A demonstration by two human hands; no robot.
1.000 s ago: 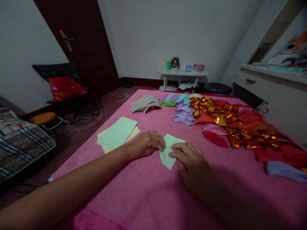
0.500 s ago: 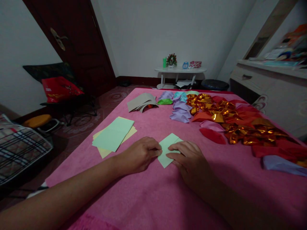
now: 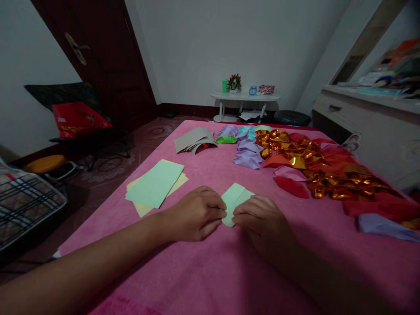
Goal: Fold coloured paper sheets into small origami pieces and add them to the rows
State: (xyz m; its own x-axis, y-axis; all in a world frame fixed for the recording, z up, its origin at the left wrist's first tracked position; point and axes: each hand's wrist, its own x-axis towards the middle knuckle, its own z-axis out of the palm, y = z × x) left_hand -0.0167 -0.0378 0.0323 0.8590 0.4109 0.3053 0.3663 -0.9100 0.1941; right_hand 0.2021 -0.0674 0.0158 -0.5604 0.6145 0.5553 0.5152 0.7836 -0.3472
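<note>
A folded pale green sheet of paper (image 3: 235,197) lies between my hands on the pink cloth (image 3: 203,271), a crease line showing near its far end. My left hand (image 3: 202,213) pinches its left edge with curled fingers. From the other side, my right hand (image 3: 257,216) grips the right edge, fingers bent and close together. The paper's near end looks rounded, as if curling up between the fingertips. Left of my hands rests a stack of flat green paper (image 3: 157,183) on top of yellow sheets (image 3: 141,209).
Grey sheets (image 3: 193,139) lie fanned beyond the stack. Folded lilac papers (image 3: 247,158), shiny gold pieces (image 3: 337,186) and red ones (image 3: 291,186) cover the right side. A white side table (image 3: 246,96) stands by the wall; a chair holds a red bag (image 3: 78,120).
My right fingers have moved from lying over the paper to gripping its near right edge. The near corner, pointed before, now looks rounded. My left hand has shifted slightly right.
</note>
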